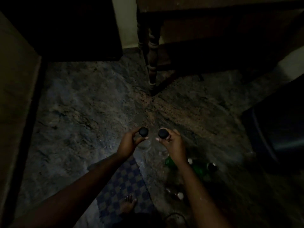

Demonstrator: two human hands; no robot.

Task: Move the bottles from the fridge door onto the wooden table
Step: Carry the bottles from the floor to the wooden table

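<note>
The room is dim. My left hand (130, 142) grips the neck of a clear bottle with a dark cap (143, 131), held upright over the floor. My right hand (171, 142) grips a second clear bottle with a dark cap (163, 133) the same way, right beside the first. The see-through bodies of both hang below my hands and are hard to make out. The wooden table (213, 7) stands at the top, its turned leg (152, 51) ahead of my hands. Below my right forearm stand a green bottle (199, 168) and several other bottles with white and dark caps.
The mottled stone floor (82, 104) spreads around me. A checked mat (125, 183) lies under my bare foot (128, 204). A dark cabinet (74, 27) fills the upper left, a pale panel (14, 96) the left edge, a dark rounded object (278, 137) the right.
</note>
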